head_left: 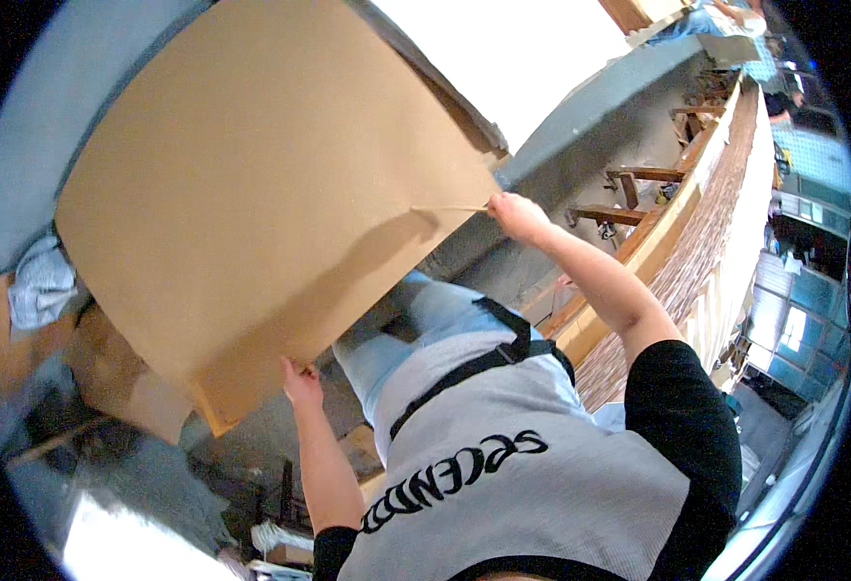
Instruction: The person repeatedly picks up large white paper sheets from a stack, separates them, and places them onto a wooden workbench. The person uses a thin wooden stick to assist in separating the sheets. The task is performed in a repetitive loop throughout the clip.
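A large brown paper-like sheet (271,184) spreads out in front of me. My left hand (302,381) is at its near edge, toward the left corner, with fingers closed on the rim. Farther right, my right hand (517,215) pinches at the sheet's right corner. From those fingers a thin pale line runs inward over the sheet; whether it is a crease or a slim stick I cannot make out. A dark shadow falls across the near part of the sheet.
A white sheet or board (513,58) lies beyond the brown one. At left are a grey cloth (42,281) and more brown sheeting (121,373). A long wooden workbench (677,252) with brackets runs along my right. Another person (701,24) is at the far right.
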A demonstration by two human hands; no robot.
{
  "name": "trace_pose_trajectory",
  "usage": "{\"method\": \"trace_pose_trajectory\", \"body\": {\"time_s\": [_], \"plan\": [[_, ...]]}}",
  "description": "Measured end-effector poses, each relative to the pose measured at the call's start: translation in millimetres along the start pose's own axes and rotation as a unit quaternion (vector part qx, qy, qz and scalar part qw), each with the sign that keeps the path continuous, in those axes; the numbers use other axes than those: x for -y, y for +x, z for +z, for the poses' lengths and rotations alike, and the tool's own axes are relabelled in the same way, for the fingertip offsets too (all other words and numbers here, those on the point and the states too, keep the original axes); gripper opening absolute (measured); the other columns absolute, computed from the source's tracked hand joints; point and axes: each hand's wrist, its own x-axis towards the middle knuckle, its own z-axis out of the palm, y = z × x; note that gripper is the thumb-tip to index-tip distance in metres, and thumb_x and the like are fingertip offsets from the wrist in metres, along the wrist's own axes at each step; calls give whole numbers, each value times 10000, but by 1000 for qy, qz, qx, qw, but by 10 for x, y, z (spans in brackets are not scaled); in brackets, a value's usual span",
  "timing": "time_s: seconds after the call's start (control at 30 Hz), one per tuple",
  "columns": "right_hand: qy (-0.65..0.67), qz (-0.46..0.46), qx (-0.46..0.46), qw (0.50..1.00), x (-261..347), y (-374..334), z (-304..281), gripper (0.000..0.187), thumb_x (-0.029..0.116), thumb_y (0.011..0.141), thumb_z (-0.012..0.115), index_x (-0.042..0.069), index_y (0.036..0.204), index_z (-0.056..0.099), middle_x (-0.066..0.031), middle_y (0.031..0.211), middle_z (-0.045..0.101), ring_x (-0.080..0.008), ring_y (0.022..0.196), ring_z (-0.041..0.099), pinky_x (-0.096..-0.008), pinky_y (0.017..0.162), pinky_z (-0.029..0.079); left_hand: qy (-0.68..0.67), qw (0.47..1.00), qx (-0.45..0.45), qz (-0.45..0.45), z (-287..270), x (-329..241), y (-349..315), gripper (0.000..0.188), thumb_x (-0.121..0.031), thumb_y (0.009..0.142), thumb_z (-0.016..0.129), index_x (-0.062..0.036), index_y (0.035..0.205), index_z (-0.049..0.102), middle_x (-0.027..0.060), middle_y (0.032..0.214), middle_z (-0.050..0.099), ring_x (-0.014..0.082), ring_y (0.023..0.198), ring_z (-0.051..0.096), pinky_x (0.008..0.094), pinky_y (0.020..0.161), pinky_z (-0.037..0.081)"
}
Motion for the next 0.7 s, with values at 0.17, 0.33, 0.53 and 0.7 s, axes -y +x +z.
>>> {"method": "trace_pose_trajectory", "body": {"time_s": [0.17,0.33,0.53,0.7], "plan": [[284,99,-145,943,-347,339,-156,198,207,727,596,11,752,579,-145,699,597,-273,650,577,-342,617,461,-23,998,-54,-34,171,-146,-192,331,-392,834,515,-105,995,482,37,751,511,149,538,425,247,455,331],[256,254,-170,917,-753,1008,-293,186,244,715,610,78,792,641,-118,722,619,-232,698,602,-323,638,460,15,999,-29,-18,-15,-134,-124,371,-418,813,535,-91,980,489,30,745,527,140,515,429,244,449,335],[193,322,-219,901,-808,1538,-192,167,281,732,595,144,811,650,-107,804,625,-257,748,603,-373,685,466,-8,997,-72,-36,207,-236,-267,370,-383,792,581,-86,994,490,17,773,545,129,534,458,236,452,361],[40,272,-135,952,-948,1669,-57,201,270,784,524,111,833,637,-115,782,613,-285,769,586,-391,690,454,25,999,-23,-18,-48,-221,-131,383,-364,782,601,-93,1027,489,7,828,557,123,570,494,215,443,388]]}}
